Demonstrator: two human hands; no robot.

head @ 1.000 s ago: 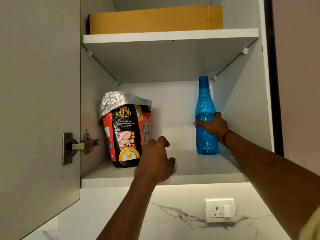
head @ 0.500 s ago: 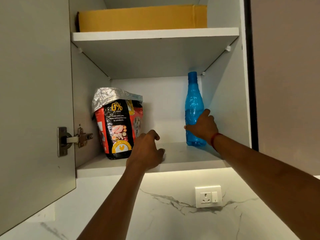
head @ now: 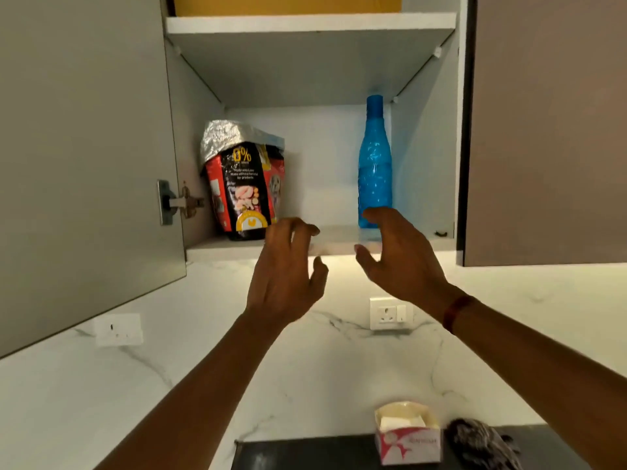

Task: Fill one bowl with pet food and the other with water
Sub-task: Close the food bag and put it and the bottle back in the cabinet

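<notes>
Both the left hand (head: 285, 276) and right hand (head: 400, 262) hover open and empty below the shelf (head: 339, 244), probably choosing between the foil-topped red-black pet-food bag (head: 244, 188) and the upright blue plastic bottle (head: 375, 164).

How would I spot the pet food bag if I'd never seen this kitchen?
Look inside the open wall cabinet, on its lower shelf. At the left end stands a red and black printed pet food bag with a crumpled silver folded top. Its only shelf neighbour is a tall blue plastic bottle at the right.
</notes>
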